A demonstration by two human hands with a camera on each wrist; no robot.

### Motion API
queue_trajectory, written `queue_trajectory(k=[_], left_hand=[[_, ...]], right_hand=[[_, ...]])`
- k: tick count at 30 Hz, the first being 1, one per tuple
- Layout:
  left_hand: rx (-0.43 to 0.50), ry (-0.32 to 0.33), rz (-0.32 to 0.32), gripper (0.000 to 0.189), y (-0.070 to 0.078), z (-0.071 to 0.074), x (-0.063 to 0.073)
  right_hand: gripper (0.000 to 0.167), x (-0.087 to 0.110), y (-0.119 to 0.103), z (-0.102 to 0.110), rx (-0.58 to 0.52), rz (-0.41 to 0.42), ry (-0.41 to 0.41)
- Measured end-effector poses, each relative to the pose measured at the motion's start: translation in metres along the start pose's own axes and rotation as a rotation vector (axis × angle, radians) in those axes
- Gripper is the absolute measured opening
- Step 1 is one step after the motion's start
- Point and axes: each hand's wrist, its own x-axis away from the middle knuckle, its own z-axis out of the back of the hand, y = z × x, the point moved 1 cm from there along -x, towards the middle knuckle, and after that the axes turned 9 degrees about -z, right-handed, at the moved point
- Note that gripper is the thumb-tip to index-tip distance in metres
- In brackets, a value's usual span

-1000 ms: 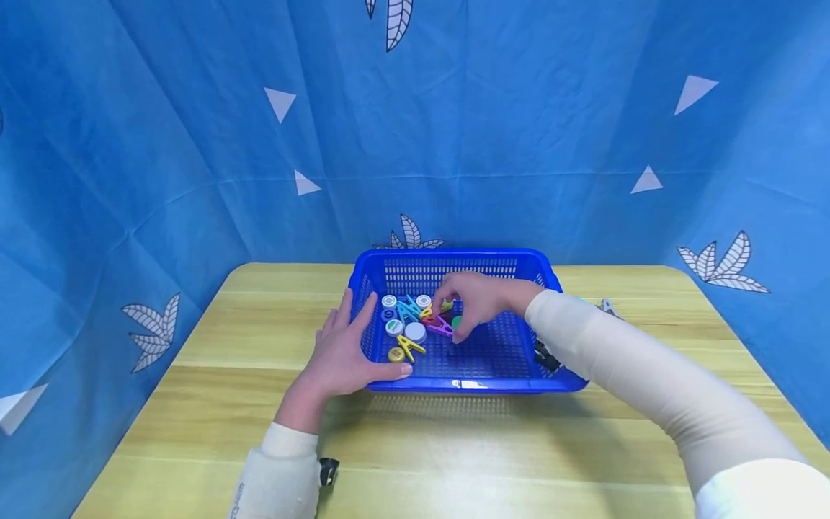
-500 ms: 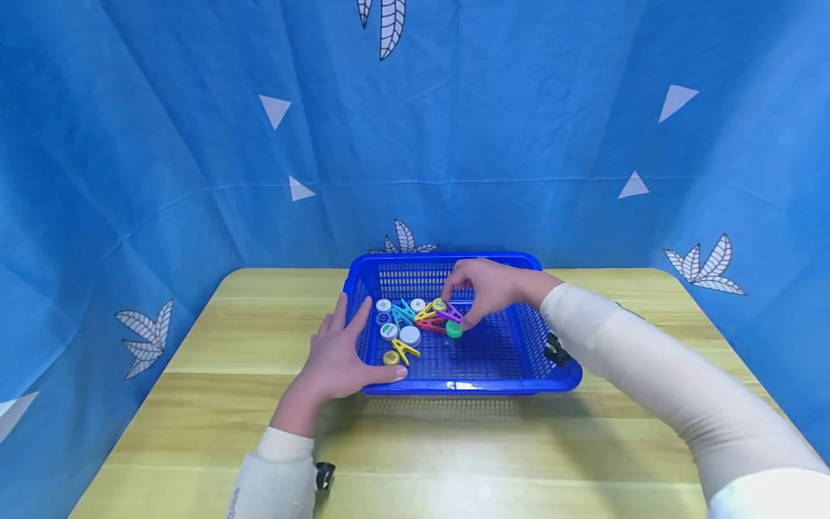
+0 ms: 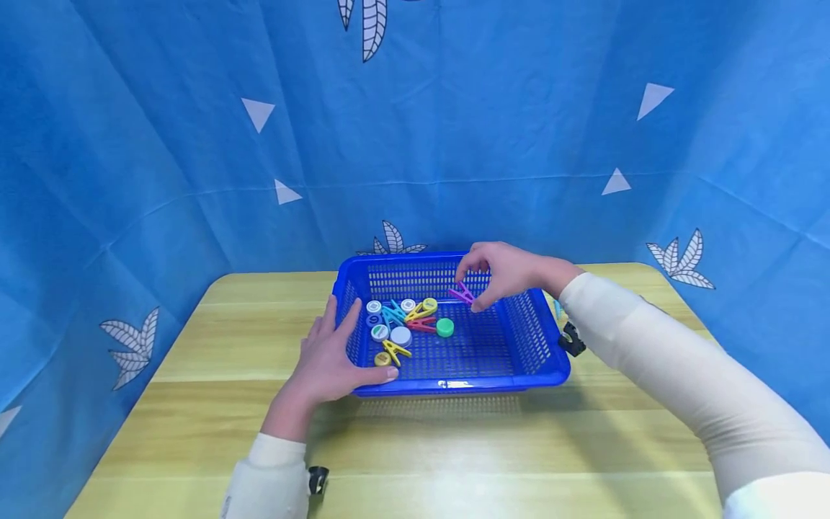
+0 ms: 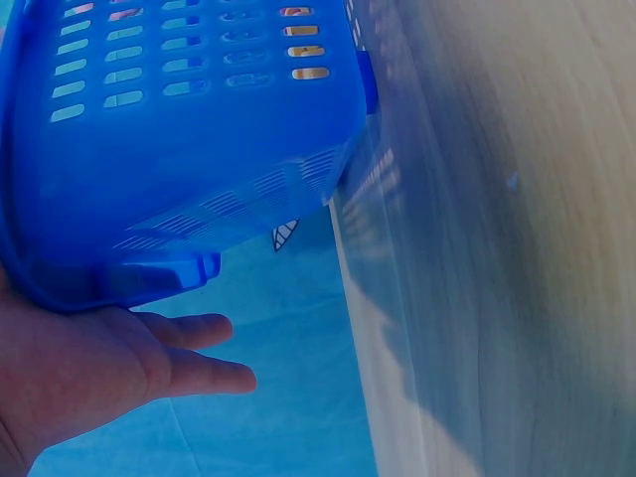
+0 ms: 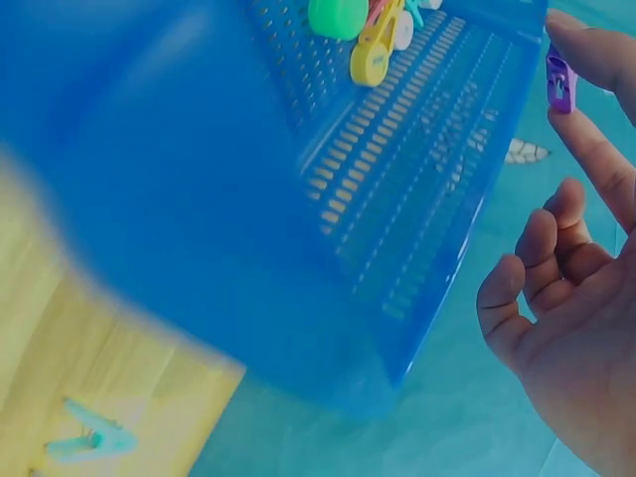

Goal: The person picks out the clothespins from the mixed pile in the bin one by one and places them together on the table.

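My right hand (image 3: 509,272) pinches a purple clothespin (image 3: 462,293) between thumb and index finger, above the blue plastic basket (image 3: 499,382). In the right wrist view the clothespin (image 5: 559,87) is seen end-on, with the other fingers loosely bent. My left hand (image 3: 327,364) rests at the basket's left end, fingers spread and fairly straight, thumb along the front rim. Inside the basket lie a green bottle cap (image 3: 444,328), a red clothespin (image 3: 423,325), a yellow clothespin (image 3: 396,350), a white cap (image 3: 400,336) and several more caps and clothespins, mostly toward the left.
The basket stands on a wooden table (image 3: 447,454) before a blue curtain (image 3: 493,130). A teal clothespin (image 5: 94,437) lies on the table to the right of the basket, largely hidden by the right arm in the head view.
My right hand has lifted the purple clothespin from the pile and moved up and right, uncovering the green cap. The left hand stays at the basket's left end.
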Motion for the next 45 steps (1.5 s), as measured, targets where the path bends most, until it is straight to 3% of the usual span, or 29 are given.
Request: queue_trajectory(k=[26,45], left_hand=[[0.006,0.004,0.021,0.132,0.003,0.003,0.003],[0.004,-0.009,0.015,0.131,0.006,0.002,0.0]], right_hand=[[0.049,0.064,0.062,0.03,-0.082,-0.124,0.13],[0.047,0.12,0.118,0.027,-0.115,-0.24,0.214]])
